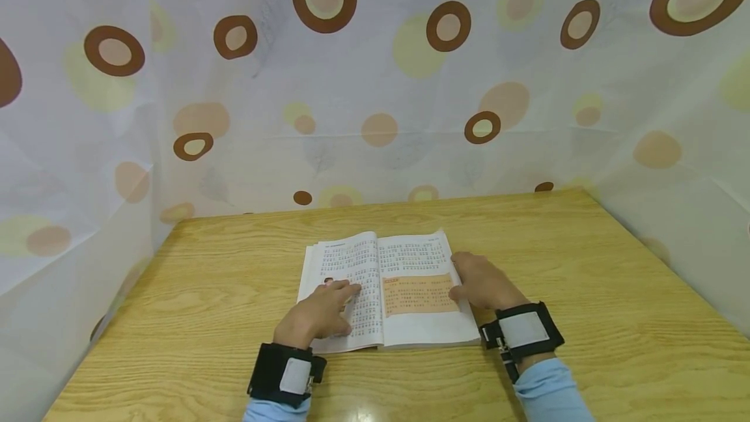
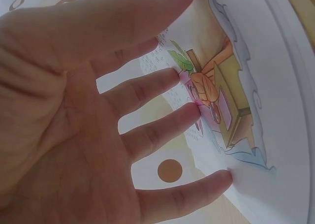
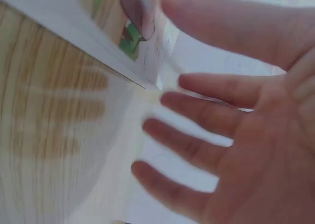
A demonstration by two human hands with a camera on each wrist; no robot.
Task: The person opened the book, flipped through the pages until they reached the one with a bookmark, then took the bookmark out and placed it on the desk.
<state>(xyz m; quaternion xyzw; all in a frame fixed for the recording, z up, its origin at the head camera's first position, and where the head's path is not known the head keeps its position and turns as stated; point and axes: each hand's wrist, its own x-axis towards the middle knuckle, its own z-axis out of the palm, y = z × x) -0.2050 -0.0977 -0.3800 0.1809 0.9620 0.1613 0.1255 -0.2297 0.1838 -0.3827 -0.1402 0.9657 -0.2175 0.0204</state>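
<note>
An open book lies on the wooden table, with printed text on both pages and an orange text box on the right one. My left hand is over the left page, fingers spread. In the left wrist view, the fingertips of the left hand meet a page with a coloured drawing. At the book's right edge is my right hand, its thumb over the page margin. The right wrist view shows the right hand with fingers extended and apart, the thumb close to a picture page.
The wooden table stretches out on all sides of the book. A white sheet with brown and yellow circles stands behind it and along both sides. Black bands with pale patches wrap both wrists, above light blue sleeves.
</note>
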